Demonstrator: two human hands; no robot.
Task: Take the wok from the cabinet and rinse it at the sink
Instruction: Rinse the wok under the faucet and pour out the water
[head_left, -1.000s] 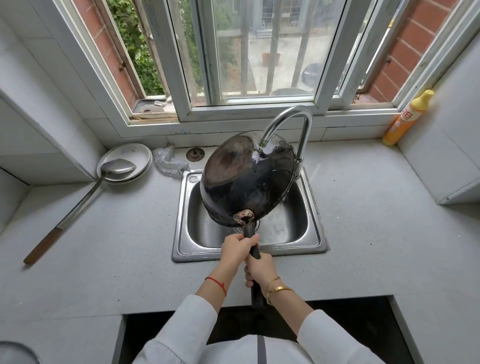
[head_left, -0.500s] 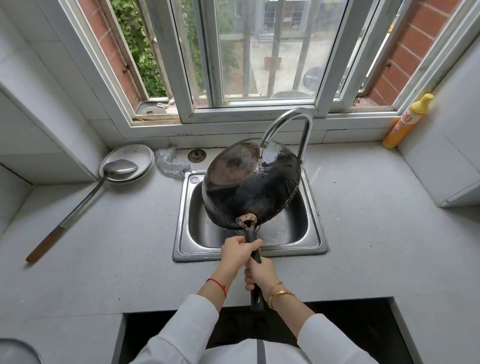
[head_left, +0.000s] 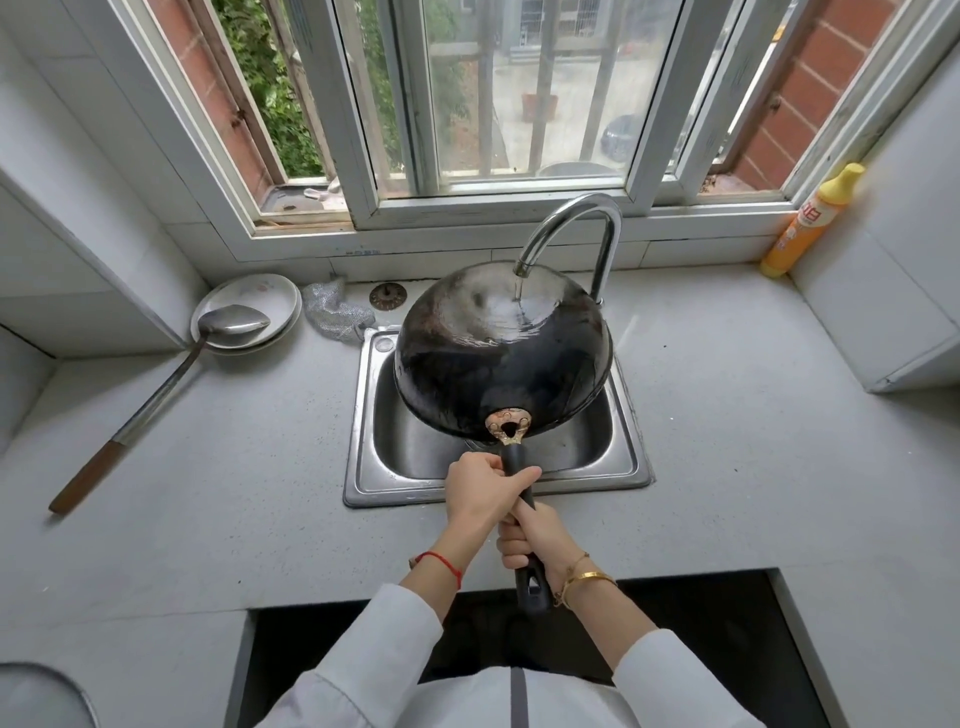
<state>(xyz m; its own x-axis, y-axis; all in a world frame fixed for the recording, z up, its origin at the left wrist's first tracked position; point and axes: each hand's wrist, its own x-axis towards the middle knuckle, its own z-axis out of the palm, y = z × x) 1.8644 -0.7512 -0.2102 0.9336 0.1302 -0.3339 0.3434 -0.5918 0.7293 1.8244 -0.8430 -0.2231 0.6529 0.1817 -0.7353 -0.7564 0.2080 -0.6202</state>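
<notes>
A black wok (head_left: 498, 358) hangs over the steel sink (head_left: 363, 467), turned bottom-up so its dark, wet underside faces me. Water runs from the curved chrome faucet (head_left: 576, 228) onto the wok's far side. Both hands grip the wok's long black handle (head_left: 524, 499). My left hand (head_left: 480, 493) holds it close to the brass joint; my right hand (head_left: 535, 540) holds it lower, toward me. The handle's end sticks out past my right wrist.
A long metal ladle (head_left: 156, 395) rests on a white plate (head_left: 249, 312) at the left. A steel scourer (head_left: 332, 314) and a drain strainer (head_left: 387, 296) lie behind the sink. A yellow detergent bottle (head_left: 810, 223) stands at the right wall. A dark opening (head_left: 701, 623) lies below.
The wok has rolled from tilting left to a more level, bottom-up pose, and the water stream now lands on its far side. Both hands kept their grip.
</notes>
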